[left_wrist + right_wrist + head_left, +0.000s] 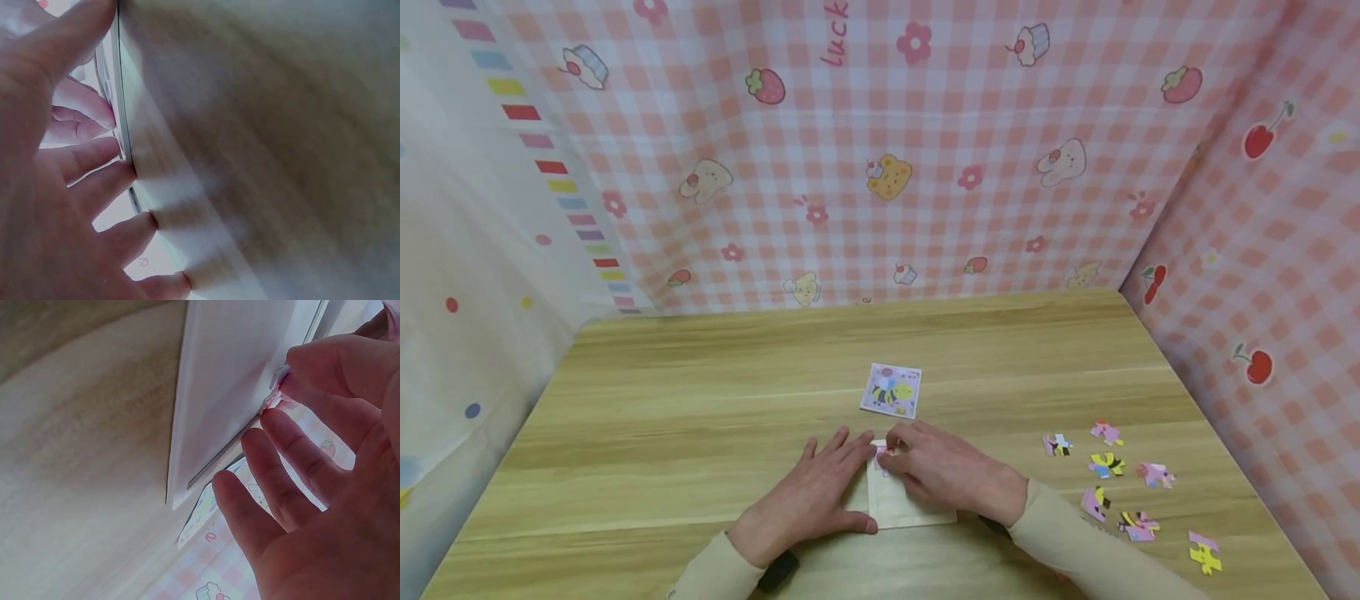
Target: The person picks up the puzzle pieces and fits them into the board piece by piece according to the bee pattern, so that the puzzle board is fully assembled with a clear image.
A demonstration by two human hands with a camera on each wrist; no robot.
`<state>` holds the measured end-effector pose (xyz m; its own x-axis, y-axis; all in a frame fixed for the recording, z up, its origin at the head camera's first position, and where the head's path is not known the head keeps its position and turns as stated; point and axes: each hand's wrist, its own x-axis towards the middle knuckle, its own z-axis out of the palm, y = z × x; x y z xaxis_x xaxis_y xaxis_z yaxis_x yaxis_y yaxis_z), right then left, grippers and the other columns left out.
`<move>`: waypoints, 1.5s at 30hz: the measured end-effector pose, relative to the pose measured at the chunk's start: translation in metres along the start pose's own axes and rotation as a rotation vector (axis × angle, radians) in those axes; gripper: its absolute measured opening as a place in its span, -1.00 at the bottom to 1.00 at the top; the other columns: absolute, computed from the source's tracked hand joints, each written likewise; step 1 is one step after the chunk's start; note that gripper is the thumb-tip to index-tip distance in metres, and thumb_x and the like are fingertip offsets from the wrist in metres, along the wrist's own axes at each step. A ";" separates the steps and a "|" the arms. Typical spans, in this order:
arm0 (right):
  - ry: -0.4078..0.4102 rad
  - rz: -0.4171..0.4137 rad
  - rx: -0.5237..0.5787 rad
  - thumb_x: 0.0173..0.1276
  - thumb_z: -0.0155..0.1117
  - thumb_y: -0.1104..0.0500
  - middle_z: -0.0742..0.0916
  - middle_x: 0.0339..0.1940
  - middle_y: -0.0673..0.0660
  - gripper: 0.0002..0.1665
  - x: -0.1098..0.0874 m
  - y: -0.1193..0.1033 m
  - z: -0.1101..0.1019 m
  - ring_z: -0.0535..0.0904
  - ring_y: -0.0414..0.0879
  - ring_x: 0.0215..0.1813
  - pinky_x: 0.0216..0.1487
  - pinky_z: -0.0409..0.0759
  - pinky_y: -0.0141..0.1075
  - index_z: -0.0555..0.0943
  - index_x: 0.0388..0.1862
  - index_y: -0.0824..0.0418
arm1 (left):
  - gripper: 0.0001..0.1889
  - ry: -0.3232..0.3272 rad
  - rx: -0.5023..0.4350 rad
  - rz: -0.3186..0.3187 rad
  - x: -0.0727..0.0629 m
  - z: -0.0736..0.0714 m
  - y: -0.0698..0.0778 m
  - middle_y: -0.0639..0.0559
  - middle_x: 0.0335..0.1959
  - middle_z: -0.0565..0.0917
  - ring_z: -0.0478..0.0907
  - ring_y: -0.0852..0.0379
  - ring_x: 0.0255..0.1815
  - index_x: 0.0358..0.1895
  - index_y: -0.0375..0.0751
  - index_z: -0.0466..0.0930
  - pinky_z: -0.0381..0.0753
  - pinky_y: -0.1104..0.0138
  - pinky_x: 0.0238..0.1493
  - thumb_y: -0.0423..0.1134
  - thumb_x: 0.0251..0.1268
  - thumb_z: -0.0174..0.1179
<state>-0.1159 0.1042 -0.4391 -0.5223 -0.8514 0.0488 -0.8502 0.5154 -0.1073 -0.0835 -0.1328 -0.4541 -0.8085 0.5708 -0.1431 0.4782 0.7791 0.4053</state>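
A small pale puzzle tray (917, 515) with a raised rim lies before me on the table. At its far left corner my right hand (951, 471) pinches a pink puzzle piece (275, 390) between thumb and index finger, the other fingers spread loosely in the right wrist view. Most of that piece is hidden by fingers in the head view. My left hand (808, 500) lies along the tray's left side, fingers extended, with the thumb at the near left corner. Just beyond the tray is a square picture card (891, 392) showing a bee.
Several loose puzzle pieces (1107, 465) in pink, yellow and black lie scattered on the wooden table (700, 392) to the right. One piece (1206, 553) sits nearer the right edge. Checked curtains (850, 242) hang behind the table and at its right.
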 end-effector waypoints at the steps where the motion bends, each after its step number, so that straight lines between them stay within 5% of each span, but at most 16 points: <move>1: 0.000 0.000 -0.002 0.54 0.25 0.15 0.65 0.18 0.12 -0.65 0.000 0.000 0.000 0.58 -0.03 0.19 0.30 0.55 -0.21 0.72 0.23 0.11 | 0.01 0.002 -0.001 0.002 0.000 0.000 0.000 -0.08 0.64 0.23 0.08 -0.29 0.63 0.56 -0.13 0.29 0.07 -0.39 0.48 0.32 0.13 0.42; 9: -0.005 -0.001 0.008 0.55 0.22 0.14 0.64 0.20 0.12 -0.61 -0.001 0.000 0.000 0.57 -0.03 0.19 0.29 0.57 -0.20 0.69 0.29 0.13 | -0.05 0.012 -0.001 0.014 -0.002 0.000 0.000 -0.11 0.63 0.24 0.09 -0.32 0.62 0.54 -0.11 0.32 0.08 -0.41 0.46 0.29 0.15 0.43; 14: -0.053 -0.001 0.109 0.53 0.22 0.17 0.63 0.27 0.16 -0.56 -0.003 0.004 -0.004 0.55 -0.01 0.29 0.36 0.53 -0.16 0.66 0.33 0.16 | -0.04 -0.003 0.007 0.003 -0.001 -0.001 0.001 -0.08 0.64 0.23 0.08 -0.30 0.63 0.56 -0.11 0.32 0.07 -0.39 0.48 0.31 0.16 0.41; 22: -0.151 0.182 0.327 0.53 0.29 0.13 0.63 0.34 0.11 -0.51 -0.017 0.009 -0.024 0.55 -0.01 0.35 0.35 0.55 -0.04 0.59 0.39 0.20 | -0.02 -0.018 0.021 -0.016 0.004 0.000 0.003 -0.03 0.64 0.22 0.06 -0.26 0.64 0.56 -0.09 0.33 0.05 -0.38 0.49 0.34 0.15 0.41; 34: 0.107 0.276 0.239 0.49 0.33 0.18 0.70 0.23 0.14 -0.62 -0.058 0.026 -0.043 0.66 0.04 0.21 0.15 0.68 -0.03 0.69 0.24 0.22 | -0.02 -0.008 0.005 -0.032 0.003 -0.001 0.002 -0.07 0.63 0.25 0.09 -0.28 0.63 0.53 -0.16 0.37 0.05 -0.38 0.49 0.28 0.10 0.48; 45: 0.228 0.329 0.204 0.38 0.41 0.31 0.73 0.12 0.22 -0.64 -0.099 0.058 -0.044 0.68 0.15 0.14 0.11 0.68 0.05 0.71 0.14 0.32 | -0.02 -0.008 -0.008 -0.028 0.003 -0.002 0.005 -0.08 0.62 0.26 0.10 -0.30 0.63 0.53 -0.16 0.37 0.05 -0.40 0.48 0.25 0.09 0.50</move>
<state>-0.1168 0.2226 -0.4068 -0.7834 -0.5904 0.1943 -0.6179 0.7058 -0.3464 -0.0845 -0.1277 -0.4506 -0.8187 0.5512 -0.1612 0.4529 0.7923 0.4087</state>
